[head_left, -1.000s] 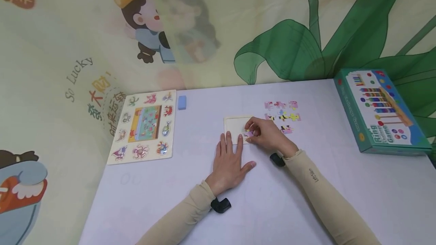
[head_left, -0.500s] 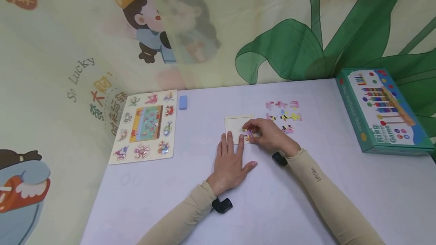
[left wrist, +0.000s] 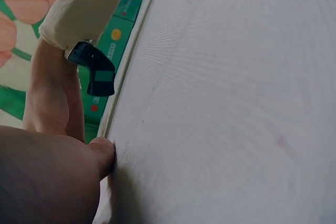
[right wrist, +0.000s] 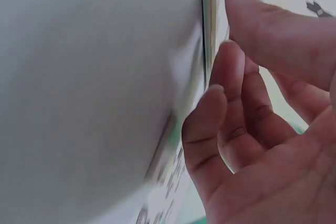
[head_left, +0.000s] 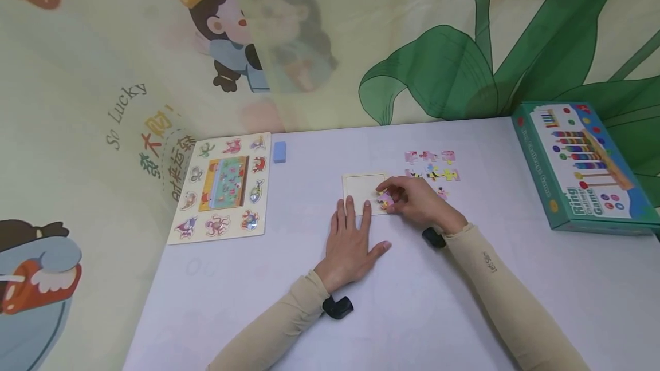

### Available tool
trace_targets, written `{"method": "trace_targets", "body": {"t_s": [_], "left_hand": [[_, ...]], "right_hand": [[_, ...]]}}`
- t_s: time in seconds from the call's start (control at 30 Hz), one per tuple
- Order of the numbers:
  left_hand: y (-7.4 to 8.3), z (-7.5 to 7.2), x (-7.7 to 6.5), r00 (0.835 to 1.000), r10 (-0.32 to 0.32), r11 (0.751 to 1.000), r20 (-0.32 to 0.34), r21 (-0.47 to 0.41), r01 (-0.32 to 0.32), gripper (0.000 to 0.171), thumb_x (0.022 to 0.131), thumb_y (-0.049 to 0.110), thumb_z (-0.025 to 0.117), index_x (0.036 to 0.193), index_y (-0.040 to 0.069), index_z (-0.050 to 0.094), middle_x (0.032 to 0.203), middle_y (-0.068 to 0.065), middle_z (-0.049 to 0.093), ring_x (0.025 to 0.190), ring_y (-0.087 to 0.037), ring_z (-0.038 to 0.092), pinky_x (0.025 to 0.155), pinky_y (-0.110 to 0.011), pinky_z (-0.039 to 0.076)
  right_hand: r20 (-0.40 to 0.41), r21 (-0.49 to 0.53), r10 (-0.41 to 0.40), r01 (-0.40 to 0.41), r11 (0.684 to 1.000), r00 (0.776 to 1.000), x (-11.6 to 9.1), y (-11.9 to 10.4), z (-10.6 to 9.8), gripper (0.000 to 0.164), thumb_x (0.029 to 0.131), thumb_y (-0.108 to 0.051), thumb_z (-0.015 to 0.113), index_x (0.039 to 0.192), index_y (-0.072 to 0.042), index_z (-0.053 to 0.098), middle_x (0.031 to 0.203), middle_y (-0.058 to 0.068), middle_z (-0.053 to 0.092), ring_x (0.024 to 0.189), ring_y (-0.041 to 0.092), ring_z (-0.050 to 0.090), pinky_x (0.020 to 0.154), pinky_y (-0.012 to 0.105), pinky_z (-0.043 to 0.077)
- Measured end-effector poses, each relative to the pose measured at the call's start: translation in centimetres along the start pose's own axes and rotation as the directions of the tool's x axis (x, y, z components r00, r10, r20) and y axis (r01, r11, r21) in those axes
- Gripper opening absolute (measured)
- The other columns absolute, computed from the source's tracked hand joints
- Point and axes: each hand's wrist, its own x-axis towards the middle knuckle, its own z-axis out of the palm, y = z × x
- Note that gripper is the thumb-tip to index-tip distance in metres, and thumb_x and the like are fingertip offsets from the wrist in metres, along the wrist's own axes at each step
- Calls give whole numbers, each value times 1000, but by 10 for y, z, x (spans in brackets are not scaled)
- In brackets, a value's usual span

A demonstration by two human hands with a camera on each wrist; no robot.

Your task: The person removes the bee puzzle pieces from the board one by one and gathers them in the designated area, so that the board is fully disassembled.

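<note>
A small cream puzzle tray (head_left: 362, 183) lies flat in the middle of the white table. My left hand (head_left: 352, 248) rests with fingers spread and straight, its fingertips on the tray's near edge. Over the right part of the tray, my right hand (head_left: 421, 202) pinches a pink and yellow jigsaw piece (head_left: 384, 199) between thumb and fingers. In the right wrist view the fingers of that hand (right wrist: 205, 124) are bent, and the piece is hidden. The left wrist view has the left thumb (left wrist: 105, 156) low against the tabletop.
Several loose jigsaw pieces (head_left: 450, 174) lie in rows just beyond the right hand. A sea-animal peg board (head_left: 260, 208) and a blue block (head_left: 279, 152) are at the left back. A green game box (head_left: 582, 168) stands at the right back.
My right hand has shifted slightly right with the jigsaw piece, which now lies turned at the tray's right side. The left hand stays on the near edge.
</note>
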Motion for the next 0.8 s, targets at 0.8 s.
{"method": "trace_targets", "body": {"t_s": [0.8], "left_hand": [[-7,1,2,1000,-5,998,13,-56,6,92,105,64,49,172,10,14,176,-28,0,165,-46,-2,133,-55,14]], "right_hand": [[-114,-16,404,-408,913,908,-65,74,-85,49,93,-12,80,139,-3,65,122,25,62,108,39,55,81,37,48]]}}
